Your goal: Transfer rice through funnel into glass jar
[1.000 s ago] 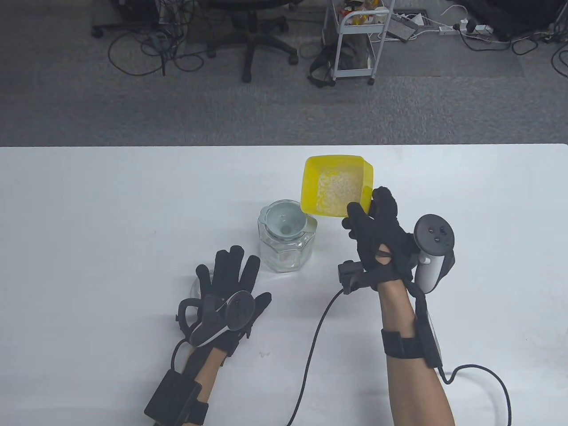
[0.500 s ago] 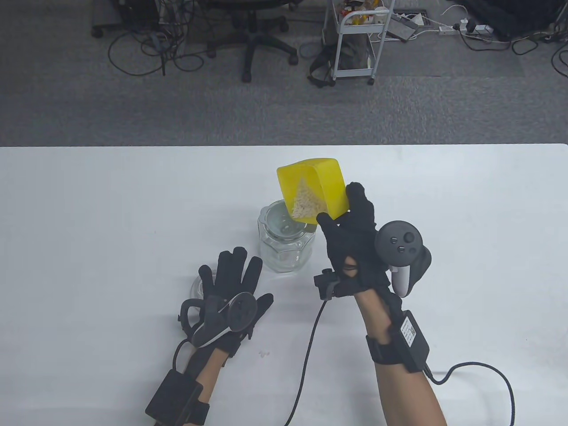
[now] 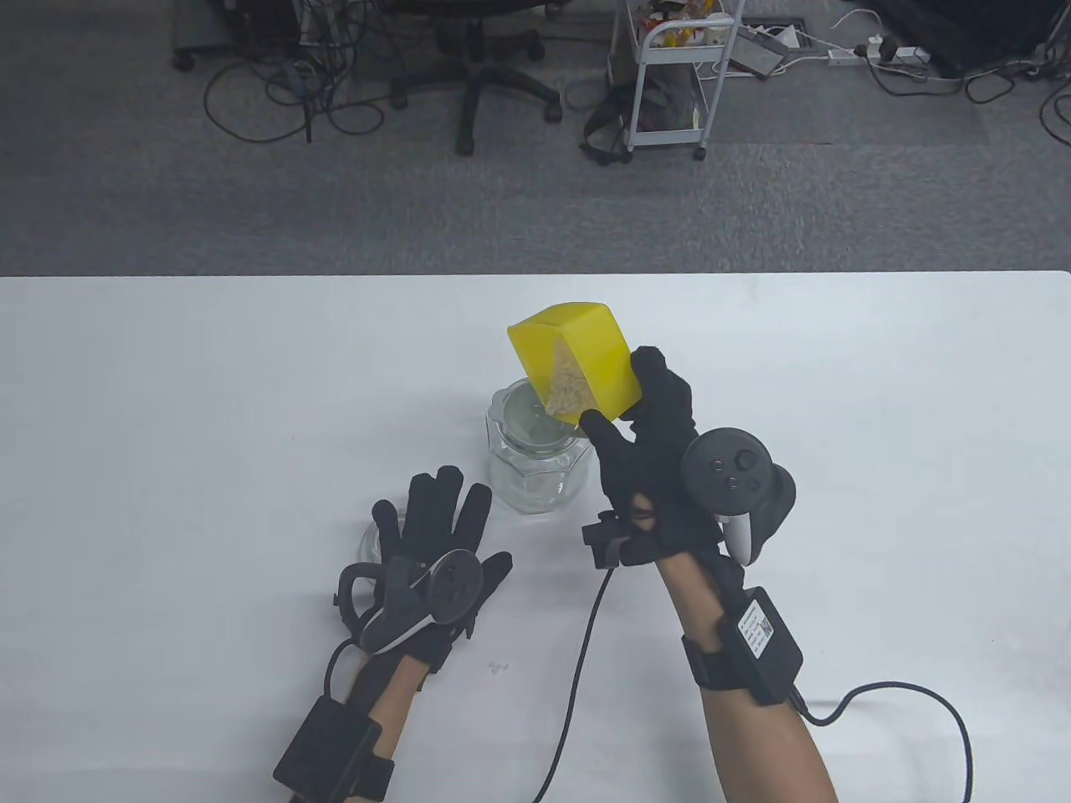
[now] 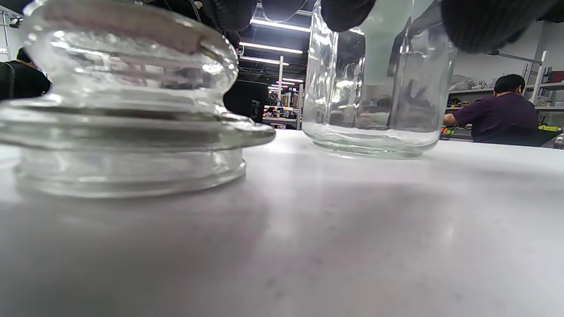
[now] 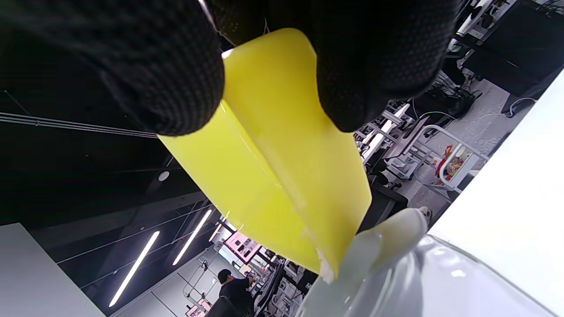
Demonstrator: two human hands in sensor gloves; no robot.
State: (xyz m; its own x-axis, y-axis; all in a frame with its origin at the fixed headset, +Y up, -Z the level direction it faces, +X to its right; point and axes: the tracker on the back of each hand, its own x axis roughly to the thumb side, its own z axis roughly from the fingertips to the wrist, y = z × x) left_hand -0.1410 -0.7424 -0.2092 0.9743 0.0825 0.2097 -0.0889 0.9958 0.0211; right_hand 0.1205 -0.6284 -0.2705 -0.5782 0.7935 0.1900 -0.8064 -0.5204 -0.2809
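Right hand point(image 3: 661, 468) gripping tilted yellow tub point(image 3: 577, 368) over funnel point(image 3: 535, 416); left hand point(image 3: 435, 535) spread flat.

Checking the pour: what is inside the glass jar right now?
The funnel sits in the glass jar mouth, its spout hanging inside. No rice shows on the jar's bottom; the yellow container hides part.

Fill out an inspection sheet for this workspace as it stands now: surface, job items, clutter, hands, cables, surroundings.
Surface: white table, a small speck near its front edge.
Job's things: yellow container tipped, rice gathered at its low corner over the funnel seated in the glass jar; jar interior looks empty of rice in the left wrist view.
Clutter: glass lid on the table left of the jar.
Grippers: right hand grips the container; left hand rests flat, fingers spread.
Cables: black cable across the table from the right wrist.
Surroundings: office chair, white cart, floor cables.
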